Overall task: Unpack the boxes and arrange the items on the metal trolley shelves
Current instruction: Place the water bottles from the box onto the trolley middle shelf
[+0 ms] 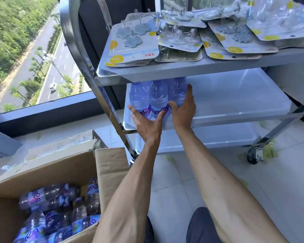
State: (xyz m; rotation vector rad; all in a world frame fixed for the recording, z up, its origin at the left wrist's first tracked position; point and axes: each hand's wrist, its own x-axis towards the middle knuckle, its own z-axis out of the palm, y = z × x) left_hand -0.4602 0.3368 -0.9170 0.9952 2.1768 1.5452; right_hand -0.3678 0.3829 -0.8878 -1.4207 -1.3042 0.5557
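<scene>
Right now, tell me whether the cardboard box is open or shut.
Open. The cardboard box has its flaps folded out, and water bottles lie visible inside.

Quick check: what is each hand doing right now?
Left hand: open, fingers spread against the front of the water bottles on the middle shelf.
Right hand: open, straight fingers against their right side.

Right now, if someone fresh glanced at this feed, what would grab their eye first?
Probably the two hands, left hand and right hand, pressed around a cluster of upright water bottles at the left end of the trolley's middle shelf. Next, the blister-packed hooks spread over the top shelf, and the open cardboard box of bottles at lower left.
</scene>
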